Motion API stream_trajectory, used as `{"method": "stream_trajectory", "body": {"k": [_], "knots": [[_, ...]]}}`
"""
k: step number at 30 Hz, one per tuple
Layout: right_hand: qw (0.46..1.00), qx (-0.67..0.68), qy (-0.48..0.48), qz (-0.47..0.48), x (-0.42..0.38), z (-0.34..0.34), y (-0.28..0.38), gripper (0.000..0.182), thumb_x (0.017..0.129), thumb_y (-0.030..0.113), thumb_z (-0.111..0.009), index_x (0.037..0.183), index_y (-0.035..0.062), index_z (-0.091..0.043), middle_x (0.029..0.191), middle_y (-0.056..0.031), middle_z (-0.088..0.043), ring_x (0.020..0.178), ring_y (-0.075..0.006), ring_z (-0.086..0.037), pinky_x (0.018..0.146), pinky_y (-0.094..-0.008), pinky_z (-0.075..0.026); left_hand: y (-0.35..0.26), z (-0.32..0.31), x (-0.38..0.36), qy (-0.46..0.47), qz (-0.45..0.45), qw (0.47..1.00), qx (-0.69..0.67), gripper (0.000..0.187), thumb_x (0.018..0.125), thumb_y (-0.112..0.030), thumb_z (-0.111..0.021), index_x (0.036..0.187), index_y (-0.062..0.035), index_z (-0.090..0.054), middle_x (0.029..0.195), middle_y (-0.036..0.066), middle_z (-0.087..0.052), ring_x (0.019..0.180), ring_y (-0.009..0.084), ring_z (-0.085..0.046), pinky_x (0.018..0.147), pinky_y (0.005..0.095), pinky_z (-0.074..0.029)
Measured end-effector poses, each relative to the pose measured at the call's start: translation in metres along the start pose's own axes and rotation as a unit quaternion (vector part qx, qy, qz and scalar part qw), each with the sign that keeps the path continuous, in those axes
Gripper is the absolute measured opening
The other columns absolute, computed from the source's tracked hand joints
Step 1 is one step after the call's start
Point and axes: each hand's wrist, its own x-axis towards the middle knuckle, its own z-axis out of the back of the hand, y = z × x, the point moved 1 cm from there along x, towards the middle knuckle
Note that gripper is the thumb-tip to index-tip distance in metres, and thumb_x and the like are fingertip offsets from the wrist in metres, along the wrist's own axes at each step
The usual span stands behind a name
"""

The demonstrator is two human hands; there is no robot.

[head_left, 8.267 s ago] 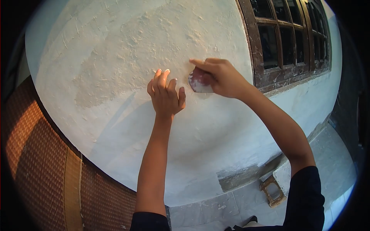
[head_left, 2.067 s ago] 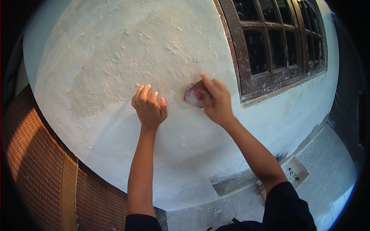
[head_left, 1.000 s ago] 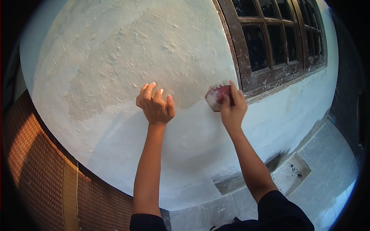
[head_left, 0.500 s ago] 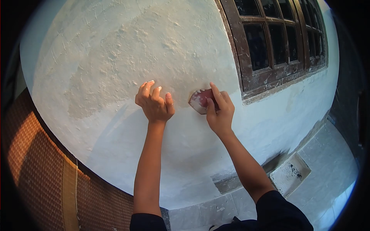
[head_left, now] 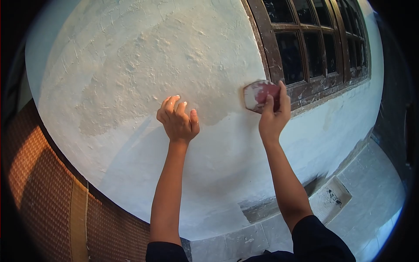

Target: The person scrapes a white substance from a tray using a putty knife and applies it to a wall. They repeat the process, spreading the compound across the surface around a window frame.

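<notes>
My right hand (head_left: pixel 275 114) grips a flat dark red scraper (head_left: pixel 266 92) smeared with whitish putty. Thumb and fingers pinch its right side, and its left edge lies close against the wall (head_left: pixel 227 144), just left of the window frame. In the middle of the view is my left hand (head_left: pixel 179 120), holding nothing, its fingers bent and spread near the wall. White putty coats some of those fingertips. Above and around it spreads a damp, rough beige patch (head_left: pixel 144 65) with ridges and lumps; the wall below looks smoother and whiter.
A brown wooden window (head_left: pixel 314 48) with dark panes fills the upper right. Low on the right, a white tray (head_left: pixel 327 209) with dark residue rests on the grey tiled floor (head_left: pixel 371 183), partly behind my right forearm. Brown woven matting (head_left: pixel 43 183) covers the lower left.
My right hand has moved right and slightly up with the scraper, from the wall's middle to beside the window frame. My left hand has shifted only a little.
</notes>
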Motion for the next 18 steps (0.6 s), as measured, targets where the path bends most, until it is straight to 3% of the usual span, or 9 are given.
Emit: {"method": "stream_trajectory", "body": {"k": [2, 4, 6, 9, 12, 14, 15, 17, 18], "knots": [[0.99, -0.004, 0.128, 0.054, -0.006, -0.016, 0.023, 0.05, 0.082, -0.008, -0.059, 0.131, 0.0017, -0.056, 0.084, -0.0129, -0.056, 0.074, -0.0262, -0.057, 0.067, -0.0344, -0.046, -0.002, 0.001, 0.0, 0.01, -0.001, 1.0, 0.0, 0.027, 0.096, -0.032, -0.043, 0.111, -0.0094, -0.046, 0.122, 0.014, -0.051, 0.118, 0.0319, -0.045, 0.099, 0.0449, -0.028], [0.964, 0.039, 0.262, 0.039, -0.016, -0.034, 0.036, 0.05, 0.08, -0.007, -0.061, 0.129, 0.0036, -0.058, 0.083, -0.0149, -0.055, 0.073, -0.0298, -0.057, 0.067, -0.0369, -0.046, -0.003, 0.004, 0.003, 0.014, -0.009, 1.0, -0.001, 0.027, 0.098, -0.032, -0.042, 0.111, -0.0088, -0.046, 0.121, 0.014, -0.051, 0.118, 0.0325, -0.046, 0.098, 0.045, -0.028], [0.964, 0.005, 0.237, 0.121, -0.008, -0.046, 0.019, 0.049, 0.079, -0.007, -0.061, 0.128, 0.0039, -0.06, 0.084, -0.0149, -0.056, 0.075, -0.0297, -0.059, 0.068, -0.0376, -0.047, -0.003, 0.004, 0.002, 0.019, -0.01, 1.0, -0.001, 0.028, 0.098, -0.033, -0.041, 0.112, -0.0084, -0.046, 0.121, 0.015, -0.051, 0.118, 0.0327, -0.046, 0.098, 0.0451, -0.028], [0.992, -0.066, 0.065, 0.08, 0.045, -0.03, 0.002, 0.047, 0.08, -0.008, -0.059, 0.126, 0.0033, -0.061, 0.087, -0.0132, -0.06, 0.077, -0.0273, -0.063, 0.07, -0.0361, -0.05, 0.0, 0.003, 0.002, 0.027, -0.014, 1.0, -0.003, 0.031, 0.099, -0.034, -0.042, 0.116, -0.0078, -0.044, 0.123, 0.014, -0.049, 0.119, 0.0333, -0.045, 0.099, 0.0463, -0.028], [0.996, -0.043, 0.032, 0.066, 0.059, -0.014, 0.006, 0.047, 0.079, -0.009, -0.059, 0.125, 0.0035, -0.061, 0.086, -0.0125, -0.06, 0.076, -0.0262, -0.063, 0.071, -0.0352, -0.05, -0.001, 0.003, 0.0, 0.034, -0.013, 0.999, -0.001, 0.034, 0.099, -0.035, -0.042, 0.119, -0.0076, -0.043, 0.125, 0.014, -0.048, 0.12, 0.0336, -0.044, 0.1, 0.0475, -0.028], [0.978, -0.013, 0.169, 0.124, 0.037, -0.016, 0.014, 0.047, 0.077, -0.009, -0.062, 0.123, 0.0036, -0.063, 0.083, -0.0145, -0.059, 0.077, -0.0303, -0.062, 0.07, -0.0365, -0.049, -0.002, 0.003, -0.002, 0.038, -0.011, 0.999, 0.004, 0.035, 0.099, -0.036, -0.042, 0.119, -0.0076, -0.043, 0.125, 0.014, -0.048, 0.12, 0.0335, -0.044, 0.1, 0.0475, -0.028], [0.978, -0.014, 0.169, 0.123, 0.033, -0.014, 0.01, 0.047, 0.077, -0.009, -0.062, 0.123, 0.0036, -0.063, 0.083, -0.0145, -0.059, 0.077, -0.0303, -0.062, 0.07, -0.0365, -0.049, -0.002, 0.004, -0.001, 0.04, -0.01, 0.999, 0.002, 0.036, 0.099, -0.037, -0.042, 0.119, -0.0077, -0.043, 0.125, 0.014, -0.047, 0.12, 0.0335, -0.043, 0.101, 0.0479, -0.028], [0.96, -0.017, 0.261, 0.098, 0.027, -0.016, 0.001, 0.046, 0.076, -0.007, -0.063, 0.121, 0.0048, -0.065, 0.083, -0.0159, -0.059, 0.075, -0.0325, -0.062, 0.069, -0.0385, -0.049, -0.001, 0.004, 0.001, 0.041, -0.013, 0.999, 0.001, 0.037, 0.099, -0.038, -0.042, 0.119, -0.0078, -0.043, 0.126, 0.014, -0.047, 0.12, 0.0334, -0.043, 0.101, 0.0482, -0.028], [0.978, -0.04, 0.165, 0.124, 0.039, -0.014, -0.017, 0.046, 0.077, -0.007, -0.062, 0.122, 0.0051, -0.064, 0.083, -0.0152, -0.059, 0.076, -0.0319, -0.062, 0.069, -0.0387, -0.05, 0.0, 0.004, 0.001, 0.043, -0.01, 0.999, -0.009, 0.039, 0.098, -0.041, -0.042, 0.119, -0.0078, -0.042, 0.126, 0.013, -0.047, 0.12, 0.0335, -0.043, 0.101, 0.0485, -0.027]]}}
